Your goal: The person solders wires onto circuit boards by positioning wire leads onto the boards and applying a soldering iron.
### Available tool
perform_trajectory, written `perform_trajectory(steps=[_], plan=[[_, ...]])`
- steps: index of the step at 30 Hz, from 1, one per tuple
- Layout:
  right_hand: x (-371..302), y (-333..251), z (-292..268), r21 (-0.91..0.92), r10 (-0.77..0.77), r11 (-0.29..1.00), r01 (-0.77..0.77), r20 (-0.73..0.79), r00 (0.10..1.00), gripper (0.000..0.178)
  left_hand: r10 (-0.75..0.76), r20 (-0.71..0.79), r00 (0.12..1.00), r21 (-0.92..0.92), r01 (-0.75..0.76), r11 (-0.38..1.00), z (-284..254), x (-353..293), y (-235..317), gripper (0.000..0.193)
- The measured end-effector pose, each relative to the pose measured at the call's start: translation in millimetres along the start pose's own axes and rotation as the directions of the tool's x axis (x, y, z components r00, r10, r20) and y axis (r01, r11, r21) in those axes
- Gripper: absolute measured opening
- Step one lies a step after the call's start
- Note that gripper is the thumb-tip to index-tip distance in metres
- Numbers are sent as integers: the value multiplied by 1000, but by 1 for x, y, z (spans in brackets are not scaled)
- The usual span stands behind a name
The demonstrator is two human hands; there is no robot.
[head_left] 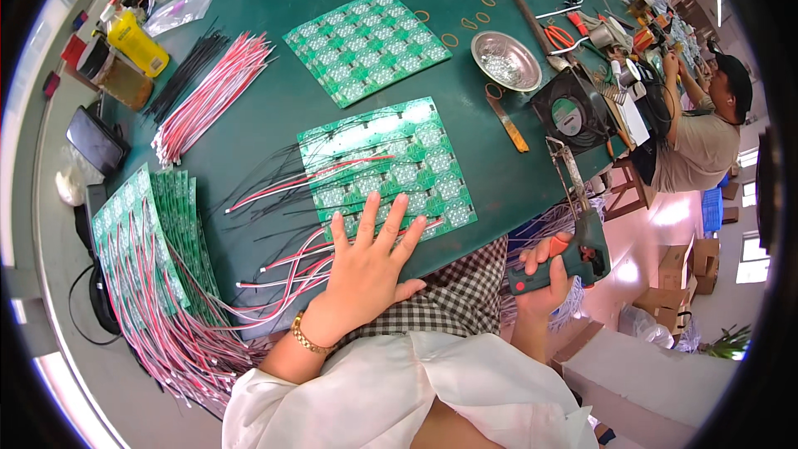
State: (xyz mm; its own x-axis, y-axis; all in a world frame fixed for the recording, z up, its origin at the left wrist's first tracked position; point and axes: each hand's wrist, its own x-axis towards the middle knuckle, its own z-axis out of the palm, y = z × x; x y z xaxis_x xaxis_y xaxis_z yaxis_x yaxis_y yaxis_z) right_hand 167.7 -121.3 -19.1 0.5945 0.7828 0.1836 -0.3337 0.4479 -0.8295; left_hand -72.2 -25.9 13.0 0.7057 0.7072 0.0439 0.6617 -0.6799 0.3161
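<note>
Your left hand (370, 266) lies open on part-wired panel (449, 170); right hand (544, 278) grips soldering gun (591, 241). Leftward, wired panels (125, 216); beyond, bare stack (366, 46) likely remains.

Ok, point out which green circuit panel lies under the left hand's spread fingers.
The central panel, with black and red wires lying across it. The panel beyond it shows no wires; the panels at far left are bunched together.
</note>
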Motion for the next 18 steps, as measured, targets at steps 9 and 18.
perform_trajectory(steps=[9,18], plan=[[-15,7,10,-52,22,999,-16,121,992,34,-281,-363,888,-2,301,954,-70,3,-37,49],[-21,12,18,-26,67,998,-64,121,990,33,-193,-291,937,-150,155,976,-30,69,-62,17]])
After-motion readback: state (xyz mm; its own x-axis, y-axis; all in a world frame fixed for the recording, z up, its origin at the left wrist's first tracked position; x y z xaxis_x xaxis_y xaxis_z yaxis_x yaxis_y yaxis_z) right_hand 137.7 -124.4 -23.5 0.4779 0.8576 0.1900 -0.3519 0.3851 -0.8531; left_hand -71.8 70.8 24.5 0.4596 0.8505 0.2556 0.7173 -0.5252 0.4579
